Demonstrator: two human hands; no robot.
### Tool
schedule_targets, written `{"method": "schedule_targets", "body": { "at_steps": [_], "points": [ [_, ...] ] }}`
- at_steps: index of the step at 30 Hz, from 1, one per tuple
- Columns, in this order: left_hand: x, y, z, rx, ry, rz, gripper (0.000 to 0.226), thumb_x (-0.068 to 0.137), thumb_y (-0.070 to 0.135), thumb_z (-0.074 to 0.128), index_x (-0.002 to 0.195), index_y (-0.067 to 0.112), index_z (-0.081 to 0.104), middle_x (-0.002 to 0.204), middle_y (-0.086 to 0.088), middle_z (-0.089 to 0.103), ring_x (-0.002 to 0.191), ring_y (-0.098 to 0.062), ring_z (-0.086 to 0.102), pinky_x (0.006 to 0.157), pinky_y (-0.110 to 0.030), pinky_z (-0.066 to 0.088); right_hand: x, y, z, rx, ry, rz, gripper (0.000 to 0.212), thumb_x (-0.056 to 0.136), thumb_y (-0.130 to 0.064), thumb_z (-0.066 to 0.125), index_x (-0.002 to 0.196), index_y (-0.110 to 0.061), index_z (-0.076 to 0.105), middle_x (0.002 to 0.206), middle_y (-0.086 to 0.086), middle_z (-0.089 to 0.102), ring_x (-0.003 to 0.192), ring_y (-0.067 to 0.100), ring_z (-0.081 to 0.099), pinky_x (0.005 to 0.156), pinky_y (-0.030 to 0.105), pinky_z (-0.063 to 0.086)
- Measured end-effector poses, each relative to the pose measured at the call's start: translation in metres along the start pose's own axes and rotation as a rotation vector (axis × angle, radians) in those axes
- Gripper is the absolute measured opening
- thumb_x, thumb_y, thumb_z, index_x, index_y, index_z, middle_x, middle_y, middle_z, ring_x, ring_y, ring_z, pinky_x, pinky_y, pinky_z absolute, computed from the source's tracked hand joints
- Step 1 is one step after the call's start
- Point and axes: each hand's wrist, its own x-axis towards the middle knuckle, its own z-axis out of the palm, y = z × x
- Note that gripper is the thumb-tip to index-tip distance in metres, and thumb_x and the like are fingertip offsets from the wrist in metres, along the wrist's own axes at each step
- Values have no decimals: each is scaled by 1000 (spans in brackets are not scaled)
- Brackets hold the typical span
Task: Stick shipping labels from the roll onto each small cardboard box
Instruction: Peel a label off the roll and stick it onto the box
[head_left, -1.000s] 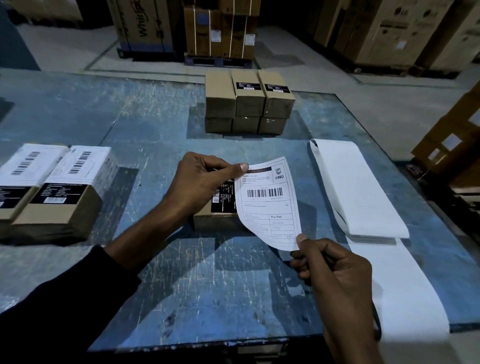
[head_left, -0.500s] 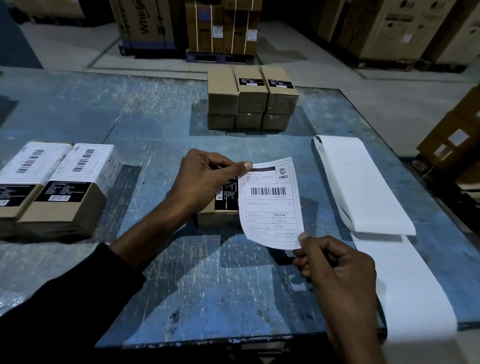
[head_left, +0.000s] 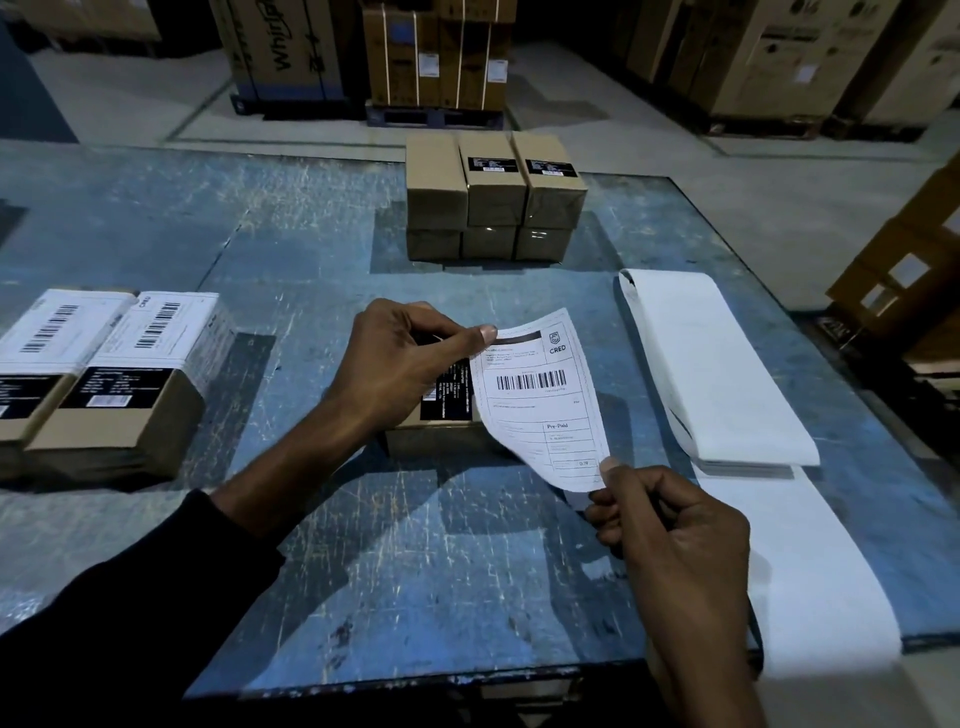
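A white shipping label (head_left: 543, 402) with a barcode is stretched over a small cardboard box (head_left: 436, 439) in the middle of the blue table (head_left: 311, 249). My left hand (head_left: 400, 364) pinches the label's top left corner, and my right hand (head_left: 670, 525) pinches its bottom right corner. The label curves and hides most of the box. The folded white label strip (head_left: 711, 364) lies to the right, its loose end (head_left: 810, 582) trailing toward the near table edge.
Two labelled boxes (head_left: 109, 384) lie at the left. A two-level stack of several boxes (head_left: 491, 197) stands at the back centre. Large cartons (head_left: 436, 52) stand on the floor beyond the table, and more cartons (head_left: 914, 260) at the right.
Both hands keep their hold on the label over the box; its position has barely shifted.
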Motion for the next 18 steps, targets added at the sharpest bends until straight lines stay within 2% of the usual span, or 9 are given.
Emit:
{"method": "schedule_targets", "body": {
  "at_steps": [2, 7, 11, 18],
  "points": [
    [0, -1, 0, 21, 1, 24, 18, 90, 34, 86, 92, 16, 87, 82, 2, 79, 77, -20, 74, 67, -34, 55, 0, 0, -1, 13, -11, 2, 35, 97, -19, 75, 62, -20, 77, 65, 1, 76, 58, 6, 69, 57, 15, 52],
    [1, -2, 0, 25, 1, 29, 18, 90, 35, 86, 92, 16, 87, 83, 1, 79, 78, -21, 74, 67, -33, 55, 1, 1, 0, 3, -26, 9, 32, 96, -22, 75, 64, -26, 78, 66, 0, 76, 58, 6, 69, 58, 17, 52],
    [1, -1, 0, 40, 1, 45, 18, 91, 33, 85, 91, 15, 87, 82, 2, 79, 75, -15, 73, 65, -23, 52, 1, 1, 0, -13, -32, 7, 34, 96, -21, 75, 63, -27, 78, 65, 0, 76, 57, 5, 68, 57, 18, 51],
    [1, -1, 0, 59, -11, 38, 17, 91, 34, 85, 91, 16, 87, 81, 4, 79, 75, -16, 74, 67, -31, 56, 2, 2, 1, -23, -20, 11, 34, 95, -22, 76, 62, -28, 78, 64, 0, 75, 56, 6, 67, 63, 28, 51]
  ]
}}
